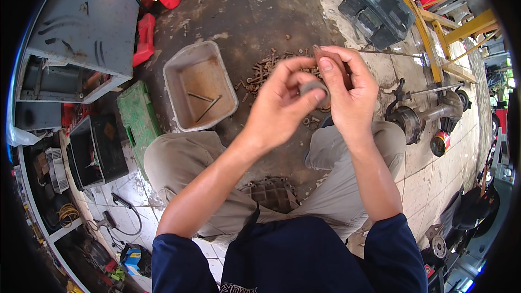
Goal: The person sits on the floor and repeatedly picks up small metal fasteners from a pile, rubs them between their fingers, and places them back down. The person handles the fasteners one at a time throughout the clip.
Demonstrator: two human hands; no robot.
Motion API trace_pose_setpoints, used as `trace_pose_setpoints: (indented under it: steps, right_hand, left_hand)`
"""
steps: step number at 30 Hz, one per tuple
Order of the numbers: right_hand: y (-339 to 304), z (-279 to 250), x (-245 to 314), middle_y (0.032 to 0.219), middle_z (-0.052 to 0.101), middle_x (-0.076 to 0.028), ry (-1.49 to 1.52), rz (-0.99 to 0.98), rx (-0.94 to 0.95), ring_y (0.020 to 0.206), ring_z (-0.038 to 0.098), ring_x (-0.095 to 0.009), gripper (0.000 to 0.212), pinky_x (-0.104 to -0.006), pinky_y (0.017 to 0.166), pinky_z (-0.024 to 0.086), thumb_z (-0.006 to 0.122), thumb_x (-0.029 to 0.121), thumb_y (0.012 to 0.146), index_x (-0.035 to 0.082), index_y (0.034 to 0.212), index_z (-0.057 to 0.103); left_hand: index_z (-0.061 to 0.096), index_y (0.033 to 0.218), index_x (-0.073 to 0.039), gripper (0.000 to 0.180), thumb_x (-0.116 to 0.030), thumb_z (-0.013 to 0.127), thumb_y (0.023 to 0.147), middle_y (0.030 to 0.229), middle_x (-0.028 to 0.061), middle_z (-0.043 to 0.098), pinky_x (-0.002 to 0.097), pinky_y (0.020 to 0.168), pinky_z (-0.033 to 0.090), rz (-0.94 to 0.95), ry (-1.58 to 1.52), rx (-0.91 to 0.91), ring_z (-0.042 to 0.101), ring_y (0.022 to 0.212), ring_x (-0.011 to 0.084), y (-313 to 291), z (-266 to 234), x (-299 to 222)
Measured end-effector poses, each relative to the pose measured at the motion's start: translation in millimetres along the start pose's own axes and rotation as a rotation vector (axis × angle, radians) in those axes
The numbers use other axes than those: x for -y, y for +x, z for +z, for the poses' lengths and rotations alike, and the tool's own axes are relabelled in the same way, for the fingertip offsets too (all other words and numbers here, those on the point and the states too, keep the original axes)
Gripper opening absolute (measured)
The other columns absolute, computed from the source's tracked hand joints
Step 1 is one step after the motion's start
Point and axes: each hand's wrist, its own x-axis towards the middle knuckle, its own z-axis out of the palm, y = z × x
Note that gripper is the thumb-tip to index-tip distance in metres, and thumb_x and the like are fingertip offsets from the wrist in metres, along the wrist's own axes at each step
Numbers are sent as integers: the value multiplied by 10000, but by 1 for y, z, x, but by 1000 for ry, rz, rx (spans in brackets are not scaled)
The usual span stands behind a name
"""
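Left hand (pixel 287 97): fingers round blurred grey round piece (pixel 312 85), over near side of bolt pile (pixel 260 70).
Right hand (pixel 354 89): pinching rusty piece (pixel 337 61), over bolt pile's right end.
Axis: slants away-left, beyond-right of left fingers; right nearer.

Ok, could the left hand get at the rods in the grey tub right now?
Probably yes: the grey tub sits open nearby and nothing visible covers the rods. But the left hand holds a round grey piece, so it likely needs freeing first.
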Motion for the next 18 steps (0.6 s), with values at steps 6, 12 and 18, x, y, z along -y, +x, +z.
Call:
trace_pose_setpoints:
  steps: [6, 12, 18]
  right_hand:
    - [-1, -1, -1, 1039, 652, -75, -18, -27, 18, 979, 649, -131, 158, -252, 850, 518, 675, -1, 927, -8, 1085, 669]
    - [1, -1, -3, 1046, 650, -77, 28, 1, 33, 987, 653, -134, 165, -251, 854, 521, 671, -11, 928, -9, 1093, 669]
    - [1, 0, -5, 1047, 652, -79, 12, -26, 56, 995, 658, -139, 156, -249, 864, 526, 659, -21, 933, -14, 1088, 670]
  left_hand:
    - [408, 1375, 13, 502, 22, 649, 935, 1015, 30, 603, 247, 873, 493, 28, 61, -53, 581, 958, 89, 5, -4, -5]
    - [314, 1470, -3, 647, 31, 658, 922, 1033, 55, 625, 251, 863, 505, 47, 210, -27, 598, 938, 91, 1, -3, -6]
    - [221, 1535, 0, 807, 13, 707, 891, 972, 46, 641, 231, 794, 502, 55, 262, -29, 592, 895, 83, 6, -11, -16]
